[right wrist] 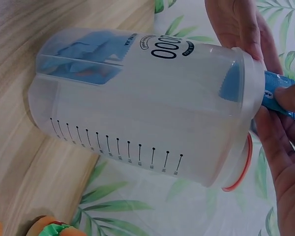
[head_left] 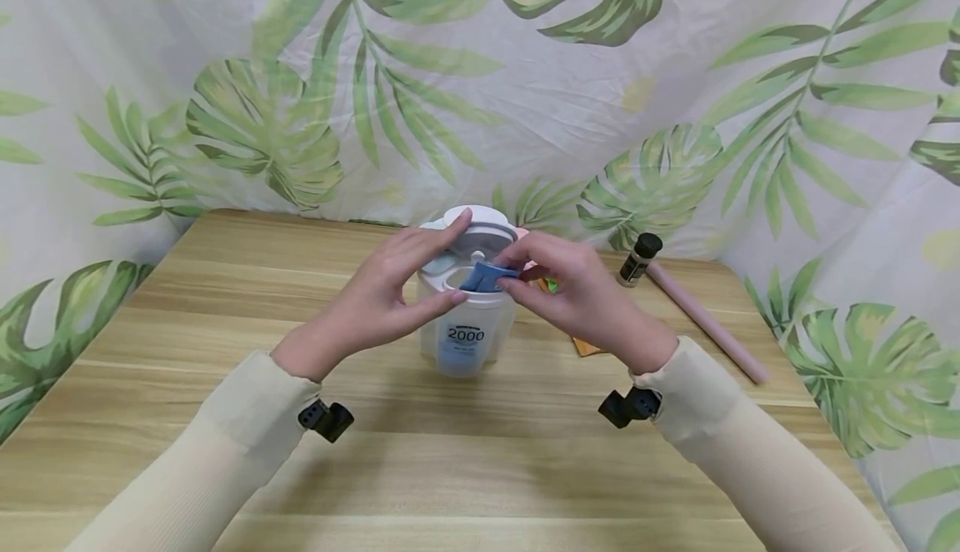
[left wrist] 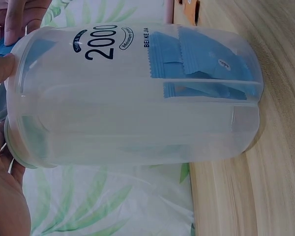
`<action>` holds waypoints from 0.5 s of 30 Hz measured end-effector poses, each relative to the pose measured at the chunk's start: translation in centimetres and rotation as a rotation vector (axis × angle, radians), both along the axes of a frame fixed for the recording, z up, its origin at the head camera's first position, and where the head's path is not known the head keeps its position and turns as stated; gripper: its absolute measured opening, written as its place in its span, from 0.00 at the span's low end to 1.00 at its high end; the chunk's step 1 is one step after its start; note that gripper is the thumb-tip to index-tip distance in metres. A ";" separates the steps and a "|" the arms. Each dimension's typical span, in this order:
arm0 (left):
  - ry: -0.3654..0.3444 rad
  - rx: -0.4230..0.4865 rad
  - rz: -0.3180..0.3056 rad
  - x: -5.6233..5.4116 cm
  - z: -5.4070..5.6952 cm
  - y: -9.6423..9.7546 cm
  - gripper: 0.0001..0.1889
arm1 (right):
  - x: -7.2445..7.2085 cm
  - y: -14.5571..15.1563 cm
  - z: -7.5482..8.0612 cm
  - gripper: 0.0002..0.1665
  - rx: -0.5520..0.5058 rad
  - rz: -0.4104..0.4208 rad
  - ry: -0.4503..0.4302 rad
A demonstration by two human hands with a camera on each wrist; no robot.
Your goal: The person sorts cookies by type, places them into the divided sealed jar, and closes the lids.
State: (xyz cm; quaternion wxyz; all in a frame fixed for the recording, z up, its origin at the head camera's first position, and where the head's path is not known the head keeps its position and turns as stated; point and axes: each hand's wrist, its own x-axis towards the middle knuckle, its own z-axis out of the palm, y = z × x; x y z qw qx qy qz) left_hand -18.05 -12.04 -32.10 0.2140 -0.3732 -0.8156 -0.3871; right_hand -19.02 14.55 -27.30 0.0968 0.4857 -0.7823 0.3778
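On the container [right wrist: 157,105], tick marks [right wrist: 119,146] in the right wrist view only

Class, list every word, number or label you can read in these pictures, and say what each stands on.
"2000": large, on the clear container.
"BEIKEJIA": small, on the same container.
Curved lettering above and below "2000": too small to read surely.
Numbers beside the container's scale marks: too small.
Mark on a blue packet inside: too small.
Label on the black-capped jar: too small.
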 end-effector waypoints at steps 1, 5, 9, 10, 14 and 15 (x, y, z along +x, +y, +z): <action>0.003 0.003 -0.001 0.0 0.0 0.0 0.46 | 0.0 0.0 -0.1 0.10 0.004 -0.003 0.008; 0.006 0.007 -0.003 0.0 0.0 0.0 0.46 | 0.0 0.0 -0.4 0.08 0.004 -0.009 0.042; 0.000 0.009 -0.006 0.1 0.0 0.0 0.45 | 0.0 -0.1 -0.7 0.06 -0.007 -0.008 0.055; -0.001 0.009 -0.006 0.1 -0.1 0.0 0.45 | 0.0 -0.1 -0.7 0.06 -0.007 -0.005 0.058; -0.004 0.010 -0.007 0.0 -0.1 0.0 0.45 | 0.0 -0.2 -0.6 0.05 0.026 -0.012 0.100; -0.005 0.009 -0.007 0.0 -0.1 0.0 0.45 | 0.0 -0.2 -0.6 0.05 0.036 -0.015 0.110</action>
